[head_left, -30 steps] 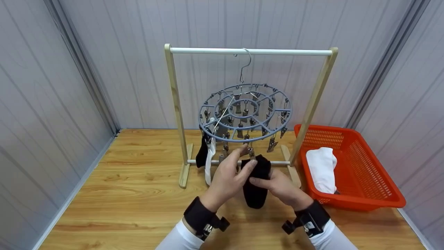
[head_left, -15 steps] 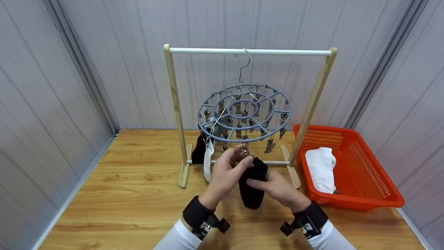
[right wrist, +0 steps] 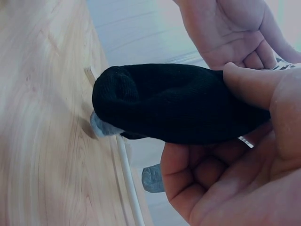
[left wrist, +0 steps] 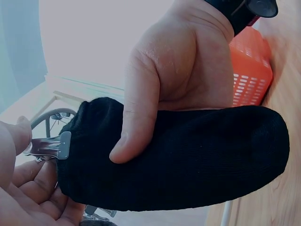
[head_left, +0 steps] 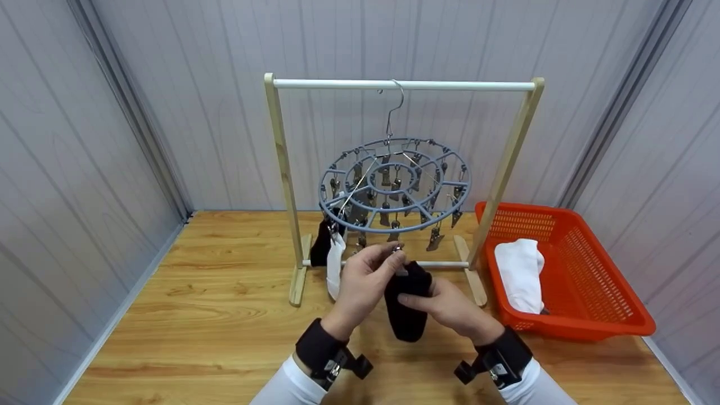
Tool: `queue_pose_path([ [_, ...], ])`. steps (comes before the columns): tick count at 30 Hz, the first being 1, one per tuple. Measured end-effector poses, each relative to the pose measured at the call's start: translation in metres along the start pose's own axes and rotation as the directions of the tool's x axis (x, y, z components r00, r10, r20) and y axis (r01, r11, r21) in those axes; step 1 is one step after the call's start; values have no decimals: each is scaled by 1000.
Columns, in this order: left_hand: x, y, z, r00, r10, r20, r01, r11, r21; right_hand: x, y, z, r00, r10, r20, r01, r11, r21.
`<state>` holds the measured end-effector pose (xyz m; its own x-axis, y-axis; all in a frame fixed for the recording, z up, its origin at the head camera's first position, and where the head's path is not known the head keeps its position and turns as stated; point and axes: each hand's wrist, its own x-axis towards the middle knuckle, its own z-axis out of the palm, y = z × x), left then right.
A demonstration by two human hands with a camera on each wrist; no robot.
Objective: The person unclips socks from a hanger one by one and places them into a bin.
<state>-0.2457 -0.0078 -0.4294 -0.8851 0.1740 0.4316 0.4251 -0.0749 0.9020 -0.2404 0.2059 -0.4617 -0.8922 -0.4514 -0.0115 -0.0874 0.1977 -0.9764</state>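
A black sock (head_left: 409,315) hangs toe down in front of the rack, pinched between the thumb and fingers of my right hand (head_left: 455,306). At its cuff, my left hand (head_left: 363,281) pinches a metal clip (left wrist: 54,146) by thumb and fingers. In the left wrist view the clip's flat end lies over the cuff edge. That clip belongs to the round grey hanger (head_left: 388,229), whose several other clips dangle above the hands. A white sock (head_left: 334,264) and another black sock (head_left: 320,244) hang at the hanger's left side.
The hanger hooks over the white bar (head_left: 337,84) of a wooden rack (head_left: 284,169). At the right stands an orange basket (head_left: 596,332) holding a white sock (head_left: 518,275). Wood tabletop (head_left: 225,326) lies under everything, with panel walls around.
Both hands and the black sock have moved slightly left and down. The left thumb and fingers have closed together on the clip at the cuff. The hanger has shifted a little.
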Motion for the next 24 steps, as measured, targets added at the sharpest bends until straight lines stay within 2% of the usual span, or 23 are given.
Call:
queue_pose_path([
  [12,0,1,-1,997,78,-20,-80,994,-79,-2,-2,0,1000,-8,17,8,1000,-2],
  [24,1,1,-3,996,87,-35,-91,989,-117,-3,-2,-1,999,-7,36,7,1000,-6],
])
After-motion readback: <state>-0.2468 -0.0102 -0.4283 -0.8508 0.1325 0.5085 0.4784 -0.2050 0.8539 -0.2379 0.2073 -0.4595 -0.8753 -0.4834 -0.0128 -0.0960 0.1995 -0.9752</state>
